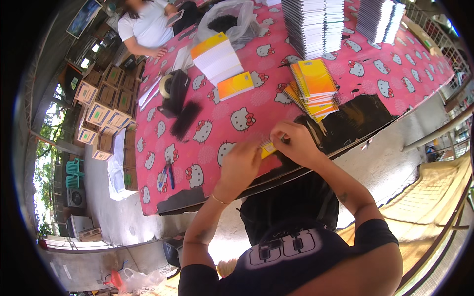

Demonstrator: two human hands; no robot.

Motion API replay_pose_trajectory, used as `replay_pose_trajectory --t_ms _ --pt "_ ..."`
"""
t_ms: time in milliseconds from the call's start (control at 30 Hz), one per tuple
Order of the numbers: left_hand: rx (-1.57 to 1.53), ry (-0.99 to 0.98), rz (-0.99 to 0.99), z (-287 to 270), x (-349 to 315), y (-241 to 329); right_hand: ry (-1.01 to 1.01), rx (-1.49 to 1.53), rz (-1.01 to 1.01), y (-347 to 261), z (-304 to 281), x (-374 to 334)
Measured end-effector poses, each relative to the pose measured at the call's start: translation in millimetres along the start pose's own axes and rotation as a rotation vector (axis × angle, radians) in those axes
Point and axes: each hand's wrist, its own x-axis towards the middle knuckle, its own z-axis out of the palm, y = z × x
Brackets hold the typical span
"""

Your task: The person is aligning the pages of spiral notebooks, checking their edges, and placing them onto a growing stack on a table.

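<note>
Near the table's front edge, a small yellow notebook (267, 149) is held between both of my hands. My left hand (242, 164) is closed on its left end, covering much of it. My right hand (295, 143) pinches at the other end with bent fingers; the notebook's spiral edge is partly hidden there. Just beyond my right hand lies a fanned pile of yellow-orange spiral notebooks (317, 81). Farther off to the left, another yellow notebook (235, 86) lies below a white-paged stack with a yellow top (215, 59).
A pink patterned tablecloth (217, 133) covers the table. A black tape dispenser (174, 93), black thin wires (186, 120) and a blue-handled tool (171, 176) lie at left. Tall notebook stacks (313, 24) and a plastic bag (229, 22) stand behind. Another person (146, 27) sits far left, near cartons (106, 103).
</note>
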Motion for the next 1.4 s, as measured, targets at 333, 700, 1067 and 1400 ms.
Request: replay_pose_trajectory --t_ms 333,700,1067,1400 --pt "-0.530 0.481 0.069 -16.0 122.3 -10.4 0.564 0.543 -0.093 -21.7 -71.8 -15.9" --pt "0.145 0.284 0.249 70.9 177.7 -146.8 0.057 -0.921 -0.276 24.2 -162.7 70.9" --pt "0.093 0.389 0.436 36.7 76.6 -30.0 0.282 0.033 -0.289 -12.1 -37.9 17.2" --pt "0.486 0.683 -0.254 6.5 63.1 -215.0 0.313 0.524 0.020 23.3 26.5 15.4"
